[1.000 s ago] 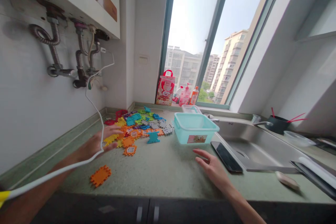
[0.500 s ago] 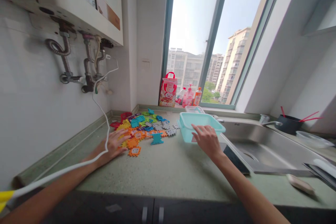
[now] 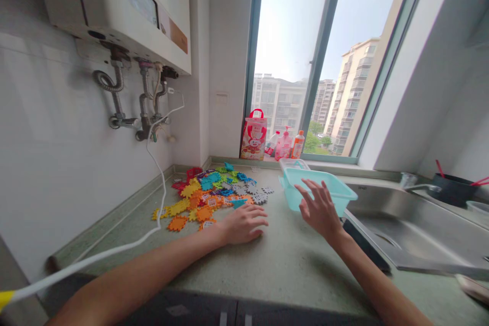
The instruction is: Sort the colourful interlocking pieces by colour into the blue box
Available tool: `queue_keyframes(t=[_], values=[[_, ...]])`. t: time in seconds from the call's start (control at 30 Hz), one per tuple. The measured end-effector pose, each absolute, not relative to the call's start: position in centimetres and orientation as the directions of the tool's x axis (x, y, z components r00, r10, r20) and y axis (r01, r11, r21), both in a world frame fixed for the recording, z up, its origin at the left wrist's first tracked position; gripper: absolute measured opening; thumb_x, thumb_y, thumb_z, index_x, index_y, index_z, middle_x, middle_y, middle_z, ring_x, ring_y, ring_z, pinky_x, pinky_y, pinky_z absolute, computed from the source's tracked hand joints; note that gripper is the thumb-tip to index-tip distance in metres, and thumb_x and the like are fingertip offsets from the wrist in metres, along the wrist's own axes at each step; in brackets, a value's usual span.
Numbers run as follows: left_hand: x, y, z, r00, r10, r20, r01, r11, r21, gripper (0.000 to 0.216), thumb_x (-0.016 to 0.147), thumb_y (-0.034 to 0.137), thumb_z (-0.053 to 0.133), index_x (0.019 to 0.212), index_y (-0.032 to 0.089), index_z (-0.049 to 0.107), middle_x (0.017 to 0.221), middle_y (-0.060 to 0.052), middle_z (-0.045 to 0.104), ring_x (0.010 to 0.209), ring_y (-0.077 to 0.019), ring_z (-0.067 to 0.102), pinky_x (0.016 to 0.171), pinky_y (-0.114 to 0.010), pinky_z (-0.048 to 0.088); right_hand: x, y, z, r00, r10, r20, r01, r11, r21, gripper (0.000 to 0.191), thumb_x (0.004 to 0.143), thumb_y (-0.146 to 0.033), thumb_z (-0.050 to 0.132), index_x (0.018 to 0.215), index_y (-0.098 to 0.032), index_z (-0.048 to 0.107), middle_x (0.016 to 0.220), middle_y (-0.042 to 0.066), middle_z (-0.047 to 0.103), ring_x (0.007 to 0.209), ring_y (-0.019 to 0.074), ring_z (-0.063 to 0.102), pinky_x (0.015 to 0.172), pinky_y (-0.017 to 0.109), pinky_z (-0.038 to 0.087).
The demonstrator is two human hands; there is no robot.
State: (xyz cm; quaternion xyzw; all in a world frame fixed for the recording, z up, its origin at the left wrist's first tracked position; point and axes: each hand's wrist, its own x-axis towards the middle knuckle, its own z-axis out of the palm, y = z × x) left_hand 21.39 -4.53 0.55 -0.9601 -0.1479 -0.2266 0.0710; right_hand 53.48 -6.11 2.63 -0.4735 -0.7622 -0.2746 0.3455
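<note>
The pile of colourful toy tiles point(image 3: 212, 193) lies spread on the green counter point(image 3: 263, 260), back toward the corner under the wall heater point(image 3: 114, 5), with orange and yellow pieces straggling out to its left edge. My left hand point(image 3: 241, 224) lies palm down on the counter at the pile's near right edge, fingers together and gently curled, their tips pointing right; I cannot tell whether anything is under the palm. That forearm runs in low from the bottom left, almost flat along the counter.

My right hand point(image 3: 320, 209) is raised just in front of the teal plastic box point(image 3: 319, 191), palm turned away from me, fingers spread and pointing up toward its near rim; whether they touch the wall of the box I cannot tell. It grips nothing. The right forearm comes up from the lower right corner, wrist bent back a little.

The box stands right of the tiles, just left of the steel sink point(image 3: 416, 234). A dark flat phone point(image 3: 364, 244) lies between box and sink, partly hidden behind my wrist. A white cable point(image 3: 153, 173) hangs from the pipes below the heater and trails toward me along the counter's left side. On the sill behind stand a red gift bag point(image 3: 253, 136) and a few pink bottles point(image 3: 286, 145).
</note>
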Motion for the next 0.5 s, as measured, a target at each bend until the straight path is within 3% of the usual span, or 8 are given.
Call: queue_keyframes(t=[0.07, 0.17, 0.23, 0.3, 0.43, 0.5], values=[[23.6, -3.0, 0.5, 0.842, 0.282, 0.460, 0.349, -0.935, -0.066, 0.030, 0.096, 0.034, 0.058, 0.122, 0.023, 0.068, 0.142, -0.011, 0.064, 0.140, -0.0288, 0.052, 0.118, -0.047, 0.042, 50.8, -6.3, 1.7, -0.425, 0.532, 0.732, 0.805, 0.593, 0.036, 0.054, 0.097, -0.018, 0.047, 0.149, -0.030, 0.053, 0.156, 0.010, 0.049, 0.146, 0.0297, 0.044, 0.126, 0.057, 0.028], [25.4, -1.4, 0.3, 0.790, 0.408, 0.457, 0.462, -0.887, -0.006, 0.041, 0.091, 0.040, 0.064, 0.128, 0.021, 0.067, 0.146, -0.015, 0.060, 0.138, -0.0332, 0.054, 0.117, -0.051, 0.041, 46.7, -5.0, -0.2, -0.459, 0.640, 0.616, 0.692, 0.692, -0.204, 0.054, 0.103, -0.032, 0.044, 0.157, -0.029, 0.043, 0.164, 0.010, 0.039, 0.150, 0.0285, 0.040, 0.124, 0.052, 0.035], [25.2, -0.8, 0.1, 0.747, 0.492, 0.447, 0.532, -0.846, 0.043, 0.045, 0.090, 0.044, 0.065, 0.129, 0.022, 0.067, 0.144, -0.015, 0.061, 0.133, -0.0335, 0.057, 0.115, -0.051, 0.043, 45.2, -3.0, -1.1, -0.421, 0.734, 0.533, 0.687, 0.641, -0.341, 0.060, 0.103, -0.044, 0.048, 0.160, -0.028, 0.039, 0.168, 0.012, 0.032, 0.152, 0.0307, 0.037, 0.123, 0.053, 0.035], [23.9, -0.3, -0.2, 0.718, 0.540, 0.439, 0.575, -0.816, 0.062, 0.045, 0.090, 0.047, 0.066, 0.127, 0.022, 0.068, 0.143, -0.014, 0.062, 0.133, -0.0333, 0.058, 0.114, -0.049, 0.044, 44.7, -0.5, -1.6, -0.365, 0.800, 0.476, 0.721, 0.566, -0.399, 0.064, 0.102, -0.053, 0.051, 0.160, -0.028, 0.040, 0.170, 0.013, 0.030, 0.153, 0.0328, 0.035, 0.125, 0.054, 0.030], [18.9, 0.6, -0.1, 0.728, 0.554, 0.403, 0.581, -0.811, 0.065, 0.041, 0.093, 0.045, 0.064, 0.127, 0.022, 0.069, 0.146, -0.013, 0.061, 0.138, -0.0312, 0.055, 0.115, -0.047, 0.044, 45.2, 3.7, -2.2, -0.228, 0.902, 0.367, 0.801, 0.388, -0.456, 0.066, 0.101, -0.058, 0.050, 0.154, -0.020, 0.049, 0.163, 0.019, 0.042, 0.151, 0.0373, 0.038, 0.125, 0.057, 0.026], [16.4, 1.0, 0.2, 0.730, 0.564, 0.386, 0.577, -0.811, 0.092, 0.040, 0.092, 0.042, 0.065, 0.127, 0.022, 0.070, 0.146, -0.013, 0.062, 0.139, -0.0301, 0.054, 0.116, -0.045, 0.043, 45.1, 4.6, -2.6, -0.247, 0.914, 0.322, 0.790, 0.382, -0.480, 0.066, 0.100, -0.059, 0.051, 0.151, -0.018, 0.053, 0.159, 0.020, 0.047, 0.150, 0.0374, 0.040, 0.125, 0.055, 0.026]])
